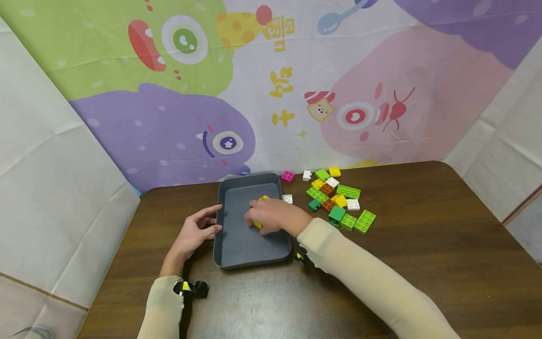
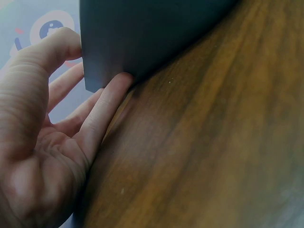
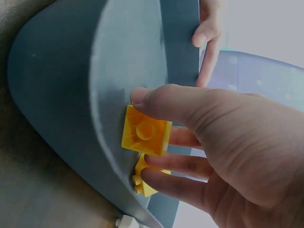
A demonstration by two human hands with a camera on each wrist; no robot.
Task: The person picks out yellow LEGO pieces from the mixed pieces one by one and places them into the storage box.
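Note:
My right hand [image 1: 275, 215] reaches over the dark grey tray [image 1: 247, 247] and pinches a yellow toy brick [image 3: 145, 130] between thumb and fingers. The brick's hollow underside, with a round tube, faces the right wrist camera. A second yellow brick [image 3: 148, 183] is by the lower fingers, inside the tray wall; the hand partly covers it. On the tray's left side, my left hand [image 1: 192, 234] has its fingertips against the outer wall. The left wrist view shows one finger [image 2: 107, 107] extended along the wall's lower edge, near the wooden table [image 2: 209, 142].
Right of the tray lies a loose group of bricks, among them a light green brick [image 1: 365, 221], a dark green brick [image 1: 336, 215] and a white brick [image 1: 353, 204]. A magenta brick [image 1: 288, 177] is near the tray's far right corner. Behind the table hangs a cartoon-printed cloth [image 1: 296, 141].

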